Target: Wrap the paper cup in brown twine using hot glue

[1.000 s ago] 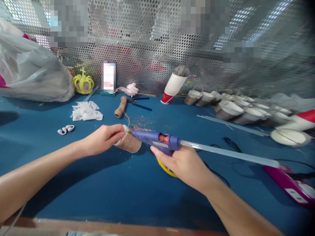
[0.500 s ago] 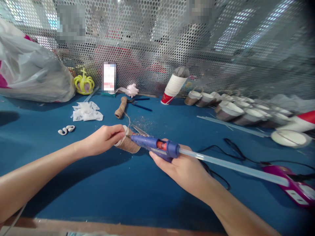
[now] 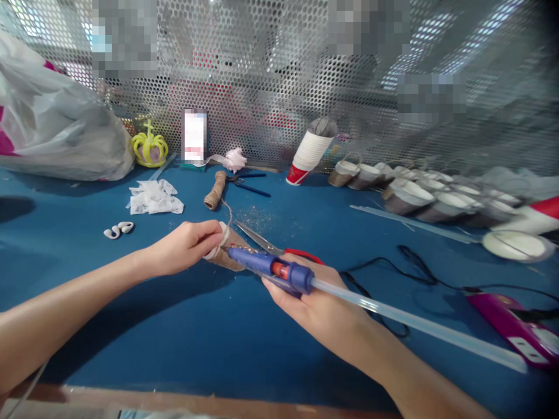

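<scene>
My left hand [image 3: 194, 247] is closed on a paper cup [image 3: 231, 238] lying on its side, wrapped in brown twine with a white rim end showing. My right hand [image 3: 314, 302] grips a blue hot glue gun [image 3: 266, 265], its nozzle close against the wrapped cup; whether it touches I cannot tell. A long clear glue stick [image 3: 414, 320] sticks out of the gun's back. From the cup a strand of twine runs up to a twine spool [image 3: 215, 191]. Scissors [image 3: 259, 238] with red handles lie just behind the gun, partly hidden by it.
Pliers [image 3: 248, 186], white scraps [image 3: 155, 198] and a yellow crown ornament [image 3: 149, 146] lie behind. Stacked paper cups [image 3: 312, 148] lean near the mesh screen. Several twine-wrapped cups [image 3: 408, 196] stand at right, above a black cable [image 3: 419, 265] and a purple power strip [image 3: 510, 326].
The glue gun and my right hand have shifted slightly left and down, and the glue stick's rear end has swung lower. More of the scissors shows. My left hand keeps its hold.
</scene>
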The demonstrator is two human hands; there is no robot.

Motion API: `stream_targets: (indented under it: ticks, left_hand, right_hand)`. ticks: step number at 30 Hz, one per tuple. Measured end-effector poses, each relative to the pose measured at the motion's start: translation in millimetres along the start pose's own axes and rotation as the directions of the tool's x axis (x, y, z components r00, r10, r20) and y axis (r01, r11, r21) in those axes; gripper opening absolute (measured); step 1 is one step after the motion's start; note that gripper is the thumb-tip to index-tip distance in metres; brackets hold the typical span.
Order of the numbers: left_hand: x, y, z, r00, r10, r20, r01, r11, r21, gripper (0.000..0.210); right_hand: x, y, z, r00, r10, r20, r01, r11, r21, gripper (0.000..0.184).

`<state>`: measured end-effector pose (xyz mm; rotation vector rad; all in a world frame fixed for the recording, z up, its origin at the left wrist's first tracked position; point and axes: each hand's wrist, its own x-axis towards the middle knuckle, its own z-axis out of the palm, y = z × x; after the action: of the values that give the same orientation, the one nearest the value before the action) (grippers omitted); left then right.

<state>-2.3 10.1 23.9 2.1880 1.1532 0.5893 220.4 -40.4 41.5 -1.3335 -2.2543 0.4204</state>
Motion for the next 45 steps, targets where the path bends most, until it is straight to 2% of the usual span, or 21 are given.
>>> stream_targets:
  ticks: [5,18,24,28,32,45]
  left_hand:
    - [-0.6,-1.1,0.1,1.000,-0.011,-0.004,0.011,1.000,-0.013,0.030]
    - [-0.2,-1.4,1.4,1.000,-0.016,-0.003,0.016,1.000,-0.017,0.030]
    - [0.0,-0.4,0.6,1.000,0.001,0.008,-0.001,1.000,-0.019,0.029]
    - [-0.1,0.4,-0.1,1.000,0.008,0.018,-0.008,1.000,-0.013,0.028]
    - [0.1,-0.7,-0.1,1.000,-0.002,0.020,0.002,1.000,-0.015,0.027]
    - [0.2,-1.9,0.1,0.999,-0.008,0.036,0.009,1.000,-0.029,0.026]
  right_hand:
    - [-0.8,-5.8,-1.3,1.000,0.004,0.009,-0.004,1.000,0.008,0.019]
    - [-2.4,-8.1,0.4,0.999,-0.004,0.053,0.002,1.000,0.029,0.014]
    - [-1.0,-2.4,0.3,1.000,-0.001,0.010,0.001,1.000,0.008,0.016]
    - [0.1,6.9,0.5,0.997,-0.003,-0.072,0.000,0.999,-0.047,0.008]
    - [3.7,9.6,-1.2,1.000,0.022,-0.020,-0.024,0.995,-0.096,0.011]
    - [17.8,14.2,-3.3,0.997,-0.013,-0.082,-0.003,0.982,-0.191,0.016]
